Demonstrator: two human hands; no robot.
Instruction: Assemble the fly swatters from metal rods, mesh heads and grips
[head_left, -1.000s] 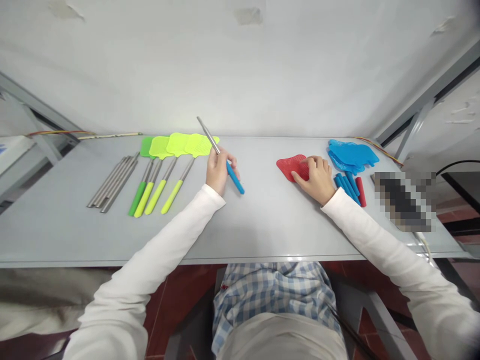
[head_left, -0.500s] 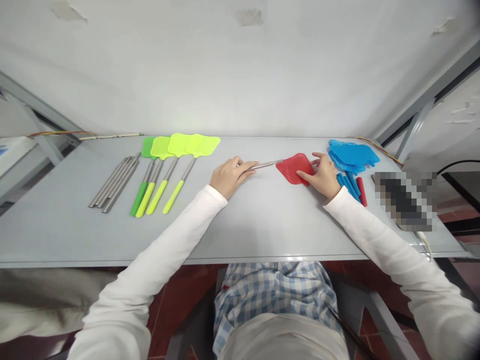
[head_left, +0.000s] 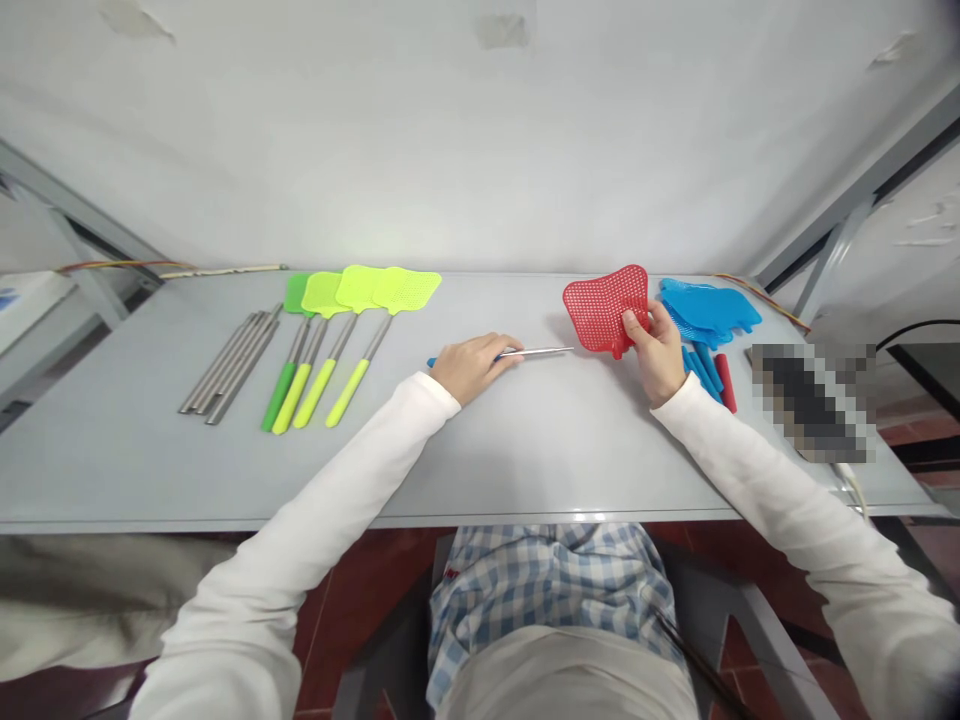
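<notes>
Two hands work over the bench (head_left: 525, 455). The left hand (head_left: 474, 370) has its fingers wrapped around a metal rod (head_left: 544, 352) with a blue handle (head_left: 431, 362), the bare tip pointing toward a red swatter head (head_left: 604, 305). The right hand (head_left: 656, 352) pinches that head at its right edge, tilted up. Blue swatter heads (head_left: 712, 308) and a red grip (head_left: 725, 382) lie near the right hand; four green and yellow swatters (head_left: 315, 393) lie farther left.
</notes>
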